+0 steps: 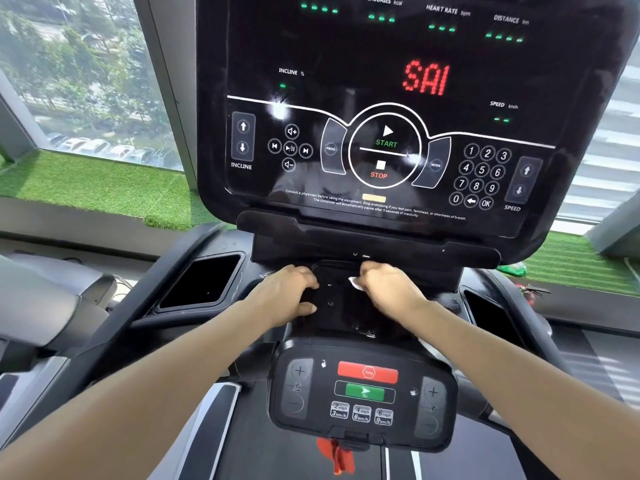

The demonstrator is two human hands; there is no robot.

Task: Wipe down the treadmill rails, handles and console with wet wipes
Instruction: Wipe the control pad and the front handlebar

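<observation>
Wipe bunched under curled right hand; left hand rests relaxed beside.

A strip of green artificial turf is laid along the sill below a large glass window, through which trees and parked cars are seen.

Daylit window above a green turf ledge.

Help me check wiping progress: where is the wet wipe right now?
In the head view the wet wipe is bunched under the right hand, right of centre on the black tray just below the console.
</observation>
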